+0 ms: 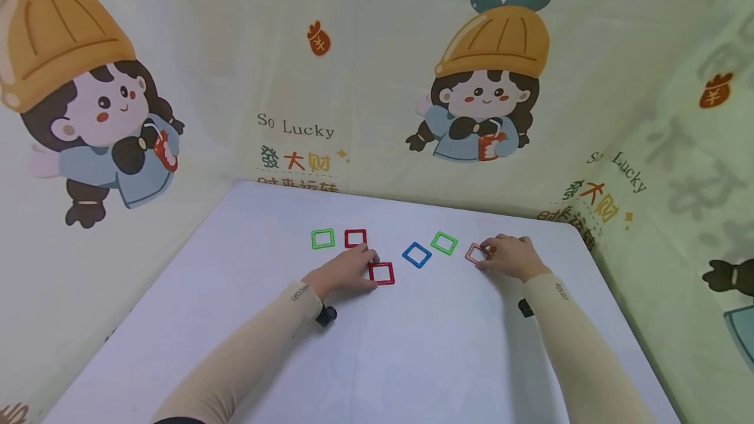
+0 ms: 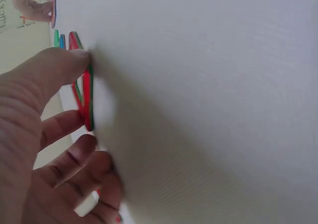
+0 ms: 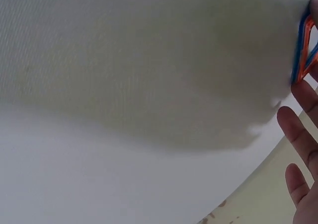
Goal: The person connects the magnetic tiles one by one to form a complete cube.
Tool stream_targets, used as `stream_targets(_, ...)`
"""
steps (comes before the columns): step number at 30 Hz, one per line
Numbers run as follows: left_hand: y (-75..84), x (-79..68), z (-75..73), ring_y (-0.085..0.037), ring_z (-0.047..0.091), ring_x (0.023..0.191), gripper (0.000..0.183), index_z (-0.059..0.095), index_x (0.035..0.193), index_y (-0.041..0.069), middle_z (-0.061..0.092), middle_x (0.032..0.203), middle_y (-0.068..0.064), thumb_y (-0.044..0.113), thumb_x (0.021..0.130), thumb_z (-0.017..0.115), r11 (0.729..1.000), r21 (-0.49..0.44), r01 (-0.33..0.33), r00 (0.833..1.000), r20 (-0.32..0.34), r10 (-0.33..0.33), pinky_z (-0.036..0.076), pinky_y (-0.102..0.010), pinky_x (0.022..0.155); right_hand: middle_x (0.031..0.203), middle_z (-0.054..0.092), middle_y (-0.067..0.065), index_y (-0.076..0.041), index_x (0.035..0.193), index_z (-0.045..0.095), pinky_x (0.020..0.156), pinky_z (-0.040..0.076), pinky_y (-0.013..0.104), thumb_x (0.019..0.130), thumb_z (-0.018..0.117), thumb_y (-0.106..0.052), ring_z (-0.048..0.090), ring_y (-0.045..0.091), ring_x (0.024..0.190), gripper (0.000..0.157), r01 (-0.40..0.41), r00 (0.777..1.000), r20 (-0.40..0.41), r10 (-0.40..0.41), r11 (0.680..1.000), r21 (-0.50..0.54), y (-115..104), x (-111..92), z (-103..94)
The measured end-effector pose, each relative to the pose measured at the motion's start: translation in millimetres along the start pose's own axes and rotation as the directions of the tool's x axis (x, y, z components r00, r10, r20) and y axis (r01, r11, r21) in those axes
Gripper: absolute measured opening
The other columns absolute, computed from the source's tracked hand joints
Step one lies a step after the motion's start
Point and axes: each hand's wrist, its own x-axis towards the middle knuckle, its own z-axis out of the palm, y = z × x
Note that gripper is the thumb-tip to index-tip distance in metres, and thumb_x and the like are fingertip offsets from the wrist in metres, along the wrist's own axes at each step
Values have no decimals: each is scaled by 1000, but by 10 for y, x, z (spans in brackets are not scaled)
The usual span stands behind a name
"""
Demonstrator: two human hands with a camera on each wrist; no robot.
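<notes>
My left hand (image 1: 344, 273) pinches a red square magnetic tile frame (image 1: 391, 273) between thumb and index finger. In the left wrist view this red tile (image 2: 88, 97) shows a green edge on one side, and the other fingers are bent beside it. At the right, my right hand (image 1: 515, 256) pinches an orange square tile frame (image 1: 470, 254) by its right side. The right wrist view shows that orange tile (image 3: 304, 45) with a blue edge, cut off by the picture's border, and the remaining fingers spread below it.
Behind my left hand lie a green square tile (image 1: 323, 239) and another red one (image 1: 355, 238). A blue tile (image 1: 417, 255) and a second green tile (image 1: 444, 243) lie between the hands. Printed cloth (image 1: 377, 84) surrounds the white table (image 1: 412, 358).
</notes>
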Motion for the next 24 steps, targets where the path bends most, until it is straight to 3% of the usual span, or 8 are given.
stream_targets(6,45,-5,-60,-16,55,102,51,65,130,19,54,118,0,34,86,85,1000,-18,10,999,37,-9,52,-34,95,108,71,7,-12,129,70,106,34,71,83,82,-52,65,31,102,62,47,999,-16,-48,999,-20,-25,61,-62)
stream_targets(18,95,-48,-37,-18,54,114,43,72,122,29,49,131,0,27,82,88,987,-147,59,993,109,-43,53,-36,95,107,71,7,-14,127,67,101,37,71,82,81,-45,65,24,93,56,46,999,-22,-46,999,0,-14,37,-13)
stream_targets(24,152,-69,1,-21,51,120,43,73,117,33,49,134,-3,28,79,91,987,-150,61,992,115,-43,53,-41,97,116,71,8,-14,127,62,93,48,60,80,81,-37,63,22,89,56,86,996,-43,-82,990,108,-27,-24,-77)
